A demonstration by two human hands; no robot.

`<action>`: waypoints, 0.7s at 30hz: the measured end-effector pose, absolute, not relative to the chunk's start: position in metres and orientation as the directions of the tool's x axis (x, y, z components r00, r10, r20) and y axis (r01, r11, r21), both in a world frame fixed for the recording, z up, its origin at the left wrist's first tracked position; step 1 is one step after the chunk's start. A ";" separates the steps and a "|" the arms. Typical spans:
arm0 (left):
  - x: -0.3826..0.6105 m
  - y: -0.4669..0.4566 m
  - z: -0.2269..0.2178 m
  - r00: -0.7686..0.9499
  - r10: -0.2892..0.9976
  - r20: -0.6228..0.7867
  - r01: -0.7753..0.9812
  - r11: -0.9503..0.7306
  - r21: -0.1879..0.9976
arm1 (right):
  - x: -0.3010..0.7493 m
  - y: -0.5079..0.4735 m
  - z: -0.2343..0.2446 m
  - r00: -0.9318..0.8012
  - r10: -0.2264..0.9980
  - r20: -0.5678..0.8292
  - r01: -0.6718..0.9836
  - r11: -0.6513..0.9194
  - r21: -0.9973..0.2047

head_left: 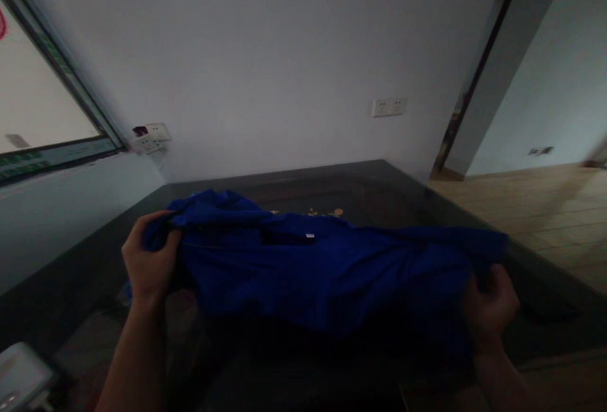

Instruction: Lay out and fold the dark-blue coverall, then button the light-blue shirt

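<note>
A blue garment [294, 273], likely a shirt, is stretched between my two hands above a dark glossy table. A small white label [310, 236] shows near its neck opening. My left hand [150, 254] grips the bunched cloth at the left, thumb and fingers closed on it. At the right end my right hand [490, 301] is closed on the cloth, slightly blurred. Folds hang down between the hands, and the garment's lower part fades into the dark.
The dark table [393, 191] meets a pale wall with sockets [389, 107]. More sockets [154, 137] sit in the left corner below a window frame [61, 77]. A white object [23, 371] lies at bottom left. Tiled floor [531, 200] stretches away on the right.
</note>
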State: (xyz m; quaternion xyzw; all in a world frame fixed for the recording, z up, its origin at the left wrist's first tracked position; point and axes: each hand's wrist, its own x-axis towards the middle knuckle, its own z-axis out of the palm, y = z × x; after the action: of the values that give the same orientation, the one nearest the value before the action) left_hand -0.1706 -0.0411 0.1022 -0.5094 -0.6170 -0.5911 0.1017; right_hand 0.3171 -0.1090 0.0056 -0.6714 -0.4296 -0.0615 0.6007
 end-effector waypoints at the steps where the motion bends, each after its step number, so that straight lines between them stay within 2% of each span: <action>1: -0.176 -0.039 0.102 -0.406 0.528 0.746 0.797 -0.195 0.572 | 0.321 -0.109 0.007 0.609 0.501 0.614 0.673 0.083 -0.735; 4: -0.191 -0.031 0.106 -0.179 0.702 0.690 0.934 -0.098 0.342 | 0.334 -0.107 0.016 0.533 0.559 0.635 0.728 0.079 -0.681; 6: -0.200 -0.025 0.112 -0.086 0.851 0.519 0.986 -0.003 0.169 | 0.342 -0.106 0.026 0.502 0.586 0.636 0.742 0.086 -0.665; 8: -0.206 -0.020 0.121 -0.105 0.948 0.299 0.994 0.100 0.033 | 0.349 -0.104 0.040 0.463 0.646 0.606 0.741 0.093 -0.665; 11: -0.209 -0.016 0.136 -0.160 0.979 0.130 0.980 0.173 -0.097 | 0.356 -0.104 0.061 0.361 0.741 0.566 0.725 0.159 -0.671; 14: -0.210 -0.011 0.152 -0.149 0.984 0.102 0.968 0.166 -0.188 | 0.359 -0.107 0.081 0.270 0.768 0.581 0.677 0.278 -0.681; 16: -0.210 -0.007 0.165 -0.133 0.984 0.116 0.965 0.155 -0.212 | 0.357 -0.107 0.094 0.238 0.793 0.561 0.668 0.286 -0.687; 19: -0.209 0.006 0.192 -0.112 0.970 0.214 0.968 0.155 -0.196 | 0.348 -0.099 0.116 0.225 0.801 0.554 0.722 0.245 -0.647; 21: -0.205 0.016 0.215 -0.076 0.951 0.298 0.981 0.124 -0.146 | 0.337 -0.089 0.131 0.229 0.762 0.605 0.758 0.251 -0.602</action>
State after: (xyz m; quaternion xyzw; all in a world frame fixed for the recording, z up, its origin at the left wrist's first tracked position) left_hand -0.2054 0.0161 0.2152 -0.6600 -0.7321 -0.0462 0.1620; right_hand 0.3373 -0.0890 0.1308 -0.6120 -0.6210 0.0024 0.4897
